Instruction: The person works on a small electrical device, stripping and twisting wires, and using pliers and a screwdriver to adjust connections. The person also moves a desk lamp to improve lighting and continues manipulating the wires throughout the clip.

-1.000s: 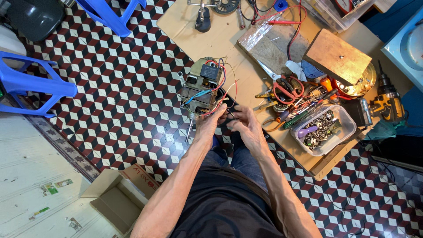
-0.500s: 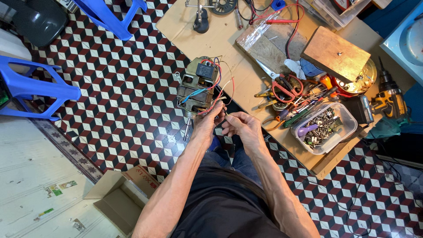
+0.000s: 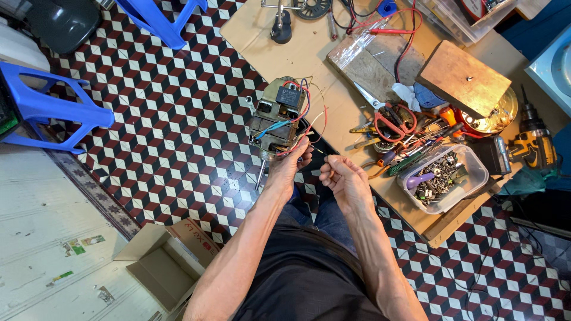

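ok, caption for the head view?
Both hands, left hand and right hand, work the wires of an electric motor beside a cluttered board.

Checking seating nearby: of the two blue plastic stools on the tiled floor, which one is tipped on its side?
The blue stool at the left edge lies on its side, legs pointing sideways; the blue stool at the top is cut off, legs spread downward.

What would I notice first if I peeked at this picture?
Probably the electric motor with its colourful wires, in the middle, where the left hand touches it and the right hand pinches a thin wire. Then the checkered floor around it, and the red-handled scissors among tools at right.
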A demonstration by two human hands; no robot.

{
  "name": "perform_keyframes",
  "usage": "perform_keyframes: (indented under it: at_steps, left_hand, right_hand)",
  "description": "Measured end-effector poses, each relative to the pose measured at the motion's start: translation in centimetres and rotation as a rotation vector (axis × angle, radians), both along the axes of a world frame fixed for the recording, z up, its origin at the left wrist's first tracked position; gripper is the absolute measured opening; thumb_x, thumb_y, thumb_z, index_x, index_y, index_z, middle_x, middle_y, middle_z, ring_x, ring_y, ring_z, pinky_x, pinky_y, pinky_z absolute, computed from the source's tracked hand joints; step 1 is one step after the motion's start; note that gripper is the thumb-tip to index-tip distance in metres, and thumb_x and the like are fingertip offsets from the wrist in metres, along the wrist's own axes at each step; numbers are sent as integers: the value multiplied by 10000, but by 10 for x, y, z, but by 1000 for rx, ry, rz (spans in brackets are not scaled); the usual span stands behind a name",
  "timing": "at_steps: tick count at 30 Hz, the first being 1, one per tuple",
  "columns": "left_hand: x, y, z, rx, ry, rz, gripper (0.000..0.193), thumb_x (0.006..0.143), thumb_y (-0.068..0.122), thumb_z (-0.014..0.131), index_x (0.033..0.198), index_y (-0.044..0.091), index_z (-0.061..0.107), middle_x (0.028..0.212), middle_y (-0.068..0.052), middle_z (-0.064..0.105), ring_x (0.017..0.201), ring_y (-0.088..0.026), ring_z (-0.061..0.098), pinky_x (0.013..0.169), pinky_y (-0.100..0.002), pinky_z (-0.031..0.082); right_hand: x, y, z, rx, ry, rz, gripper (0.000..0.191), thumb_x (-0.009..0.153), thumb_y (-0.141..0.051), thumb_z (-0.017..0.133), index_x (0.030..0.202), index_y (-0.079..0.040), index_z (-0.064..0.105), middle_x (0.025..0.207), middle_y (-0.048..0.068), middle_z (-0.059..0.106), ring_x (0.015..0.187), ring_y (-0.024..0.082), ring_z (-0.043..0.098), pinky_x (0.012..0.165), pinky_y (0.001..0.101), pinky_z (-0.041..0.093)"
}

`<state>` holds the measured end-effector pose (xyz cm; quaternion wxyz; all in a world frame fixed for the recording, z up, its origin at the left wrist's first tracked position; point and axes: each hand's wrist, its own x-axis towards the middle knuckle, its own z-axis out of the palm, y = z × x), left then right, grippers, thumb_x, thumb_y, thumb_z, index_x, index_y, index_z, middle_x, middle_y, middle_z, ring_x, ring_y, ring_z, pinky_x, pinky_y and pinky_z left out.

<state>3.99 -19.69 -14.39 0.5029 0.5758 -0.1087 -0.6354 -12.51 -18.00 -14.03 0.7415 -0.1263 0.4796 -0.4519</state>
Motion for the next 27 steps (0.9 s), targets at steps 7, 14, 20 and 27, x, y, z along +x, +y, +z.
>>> perform_keyframes:
  at_steps: [7,14,20,27]
  left_hand:
    - [0,-1,-7,1,18,-13,327,853,299,813,1076,66,756,923,-31,769,797,-98,707,703,-255,576]
    - [3,-2,-4,-23,42,-33,274,880,289,796,1059,86,753,892,-24,759,774,-93,697,699,-255,578]
    - [3,-3,-5,-3,51,-47,281,900,303,782,1055,70,753,890,-29,760,754,-100,700,695,-254,582]
    - [1,-4,-6,4,46,-46,313,895,306,772,1113,81,756,904,-31,766,748,-96,700,690,-244,578]
  right_hand:
    - [-1,7,6,5,95,25,98,947,-110,678,957,-15,701,735,65,685,595,154,632,534,279,486]
    - [4,14,23,-25,117,81,117,961,-133,683,943,-17,694,734,56,681,605,132,623,557,267,495]
    - [3,18,26,-39,128,35,113,961,-137,673,951,-28,696,735,53,680,609,137,624,562,266,479]
    - [-10,24,25,-49,152,-47,111,961,-128,673,970,-18,683,744,66,676,607,150,625,551,272,459]
